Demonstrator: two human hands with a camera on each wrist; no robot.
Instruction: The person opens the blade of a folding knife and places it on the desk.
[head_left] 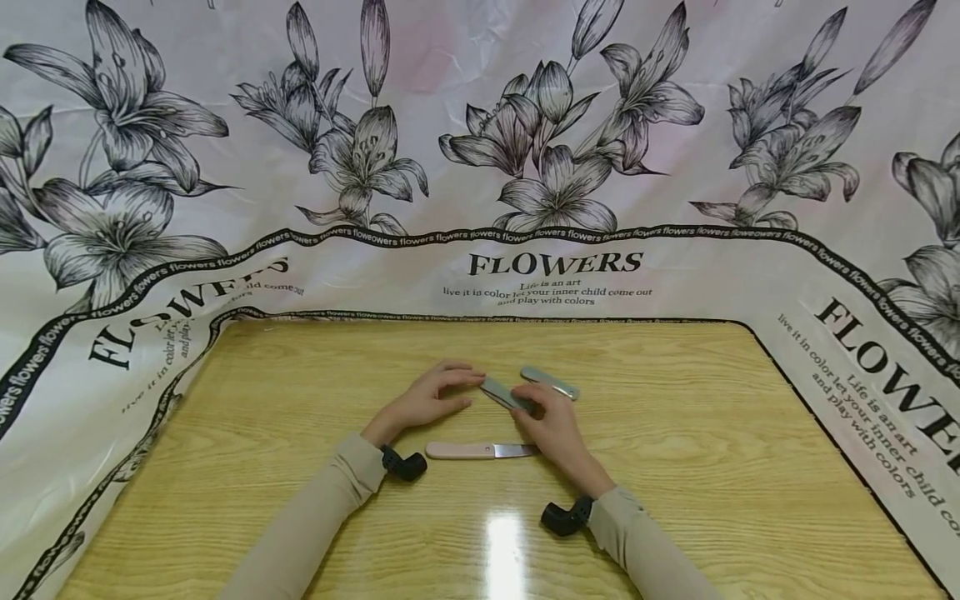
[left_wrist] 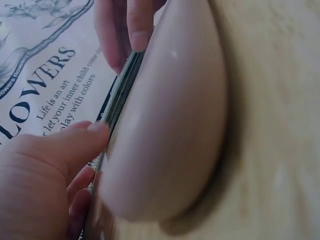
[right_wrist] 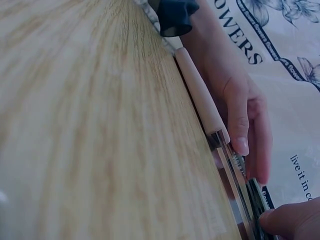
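Note:
Between my two hands lies a slim grey-green folding knife (head_left: 498,393), slanting across the table. My right hand (head_left: 557,429) pinches its right end between thumb and fingers. The fingertips of my left hand (head_left: 423,398) are at its other end, with the fingers fairly straight and the thumb apart from them. Just behind my right hand rests a second grey-green folding knife (head_left: 547,381), with a shiny strip along one edge. Nearer to me lies a knife with a pink handle (head_left: 460,451); my right hand covers its blade tip. That pink handle (left_wrist: 170,115) fills much of the left wrist view.
The wood-grain table (head_left: 300,358) reflects a bright light near its front. A white cloth (head_left: 555,287) printed with flowers and lettering stands around the back and sides. Each wrist carries a black camera mount (head_left: 405,465).

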